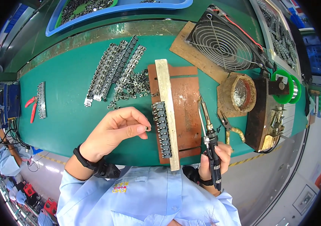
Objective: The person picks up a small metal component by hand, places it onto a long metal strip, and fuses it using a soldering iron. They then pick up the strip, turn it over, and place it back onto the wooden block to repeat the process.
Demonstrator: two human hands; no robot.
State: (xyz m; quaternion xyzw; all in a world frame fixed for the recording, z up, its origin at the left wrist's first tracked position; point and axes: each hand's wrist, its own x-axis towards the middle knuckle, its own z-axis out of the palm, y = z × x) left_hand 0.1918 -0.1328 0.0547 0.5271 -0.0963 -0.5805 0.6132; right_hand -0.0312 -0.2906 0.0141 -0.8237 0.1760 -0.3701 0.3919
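Observation:
My left hand (121, 128) is closed, thumb and fingertips pinching a small shiny metal part (146, 129) just left of the work fixture. A row of black block-shaped components (162, 130) lines the left side of a pale metal bar (164, 83), which lies across a brown board (185, 98). My right hand (220, 160) is wrapped round a black soldering iron (214, 162) with a thin feed tube beside its shaft. Its tip points away from me, over the board's right edge and apart from the components.
Beyond my left hand lie loose metal clips (136, 83) and several component strips (107, 69). Red-handled pliers (32, 109) lie far left. At the right are a fan (222, 43), a round crusted pot (239, 94), yellow-handled pliers (228, 128) and a green solder spool (283, 88).

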